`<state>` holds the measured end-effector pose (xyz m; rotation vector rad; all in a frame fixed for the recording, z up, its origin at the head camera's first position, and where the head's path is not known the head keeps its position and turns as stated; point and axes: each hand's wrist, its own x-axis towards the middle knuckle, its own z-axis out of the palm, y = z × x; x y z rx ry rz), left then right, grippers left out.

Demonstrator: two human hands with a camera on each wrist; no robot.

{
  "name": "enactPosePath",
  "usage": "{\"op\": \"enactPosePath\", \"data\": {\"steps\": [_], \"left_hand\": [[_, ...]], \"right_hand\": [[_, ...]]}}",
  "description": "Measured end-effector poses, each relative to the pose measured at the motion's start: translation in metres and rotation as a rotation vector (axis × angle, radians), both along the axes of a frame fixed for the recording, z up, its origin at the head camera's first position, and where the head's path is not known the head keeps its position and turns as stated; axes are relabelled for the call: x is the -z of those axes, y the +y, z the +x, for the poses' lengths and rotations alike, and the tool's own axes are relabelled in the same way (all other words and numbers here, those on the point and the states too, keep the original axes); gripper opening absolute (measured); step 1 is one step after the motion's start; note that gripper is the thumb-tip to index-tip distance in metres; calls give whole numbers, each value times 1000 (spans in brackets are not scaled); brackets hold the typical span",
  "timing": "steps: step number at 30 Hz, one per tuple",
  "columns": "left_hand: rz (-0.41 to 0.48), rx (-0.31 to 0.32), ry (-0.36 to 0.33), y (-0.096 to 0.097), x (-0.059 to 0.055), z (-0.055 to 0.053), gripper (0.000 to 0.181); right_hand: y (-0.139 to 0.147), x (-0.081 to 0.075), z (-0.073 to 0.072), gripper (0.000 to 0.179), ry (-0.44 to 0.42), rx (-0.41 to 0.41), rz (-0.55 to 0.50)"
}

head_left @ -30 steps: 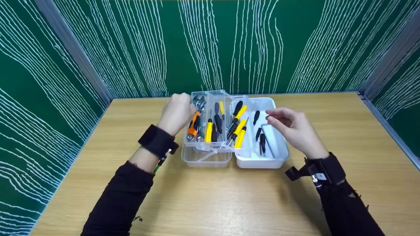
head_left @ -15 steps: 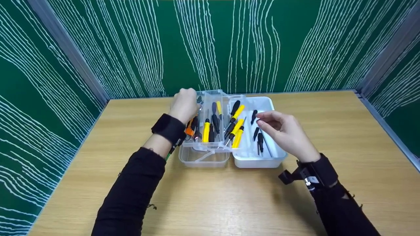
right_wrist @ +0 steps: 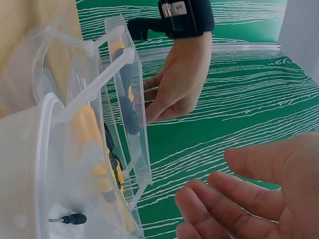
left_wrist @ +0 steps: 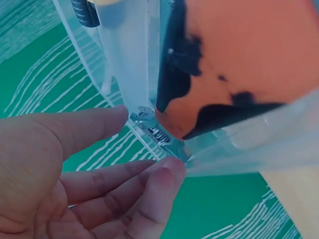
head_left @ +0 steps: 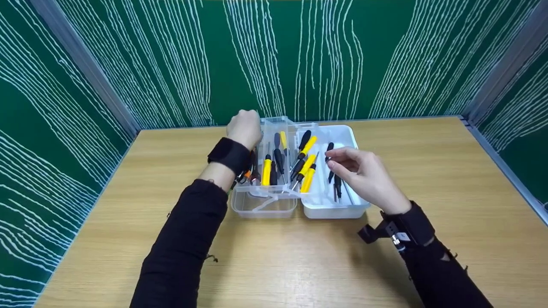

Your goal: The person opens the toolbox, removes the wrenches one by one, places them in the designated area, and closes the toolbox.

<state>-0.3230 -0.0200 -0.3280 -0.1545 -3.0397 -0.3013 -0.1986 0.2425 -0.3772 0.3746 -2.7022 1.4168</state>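
Note:
My left hand [head_left: 244, 129] is over the back left corner of the clear upper tray [head_left: 286, 179]. In the left wrist view its thumb and fingertips stand apart on either side of the metal head of an adjustable wrench [left_wrist: 158, 135], right at the tray's edge. Beside the wrench lies an orange-and-black handled tool [left_wrist: 239, 64], seen close up. My right hand [head_left: 361, 173] hovers over the white box half [head_left: 338, 212], thumb and fingers apart with nothing between them. Below it lie small black screwdrivers [head_left: 338, 184]; one black-handled screwdriver [right_wrist: 75, 219] shows in the right wrist view.
Yellow-and-black screwdrivers [head_left: 309, 171] fill the middle tray. Clear hinge arms [right_wrist: 94, 87] link the trays. A clear lower compartment [head_left: 265, 209] stands at the front left. Around the wooden table [head_left: 282, 265] rise green walls [head_left: 389, 25] with white lines.
My left hand has moved right and back over the tray corner, covering the wrench in the head view. My right hand has shifted left, farther over the white box half. The head view has turned slightly.

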Motion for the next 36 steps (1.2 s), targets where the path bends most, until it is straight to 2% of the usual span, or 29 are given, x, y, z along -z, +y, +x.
{"op": "enactPosePath", "data": {"steps": [7, 11, 16, 24, 30, 36], "left_hand": [[-13, -34, -59, 4, 1, -7, 25], [-14, -65, -67, 5, 2, -12, 24], [-28, -73, -74, 5, 3, -15, 25], [-39, -35, -79, 6, 4, -19, 25], [-43, 22, -40, 2, 7, -20, 28], [-63, 37, -81, 3, 4, -20, 25]], "right_hand": [[-5, 0, -1, 32, -14, -9, 8], [-8, 0, -2, 31, -19, -18, 3], [-9, 1, -3, 32, -17, -29, -8], [-7, 6, -3, 31, -8, -35, -4], [-5, 7, -2, 33, -3, -47, -4], [-5, 6, -2, 33, -22, -46, 0]]}}
